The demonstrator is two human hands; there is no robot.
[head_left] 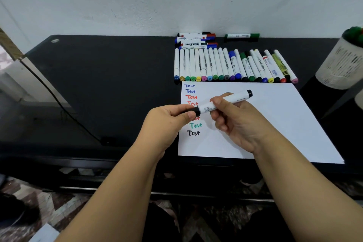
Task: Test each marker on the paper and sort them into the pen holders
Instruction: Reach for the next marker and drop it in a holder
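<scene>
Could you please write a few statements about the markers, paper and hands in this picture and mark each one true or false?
1. Both hands hold the white marker with black cap above the white sheet of paper. True.
2. The lowest "Test" written on the paper is red. False: it is black.
3. The left hand grips the marker's capped end. True.
4. The row of white markers lies on the paper. False: it lies on the black table behind it.
5. The white mesh pen holder is empty. False: it holds green-capped items.

White paper [265,120] — black table [108,84], white-black marker [222,102].
</scene>
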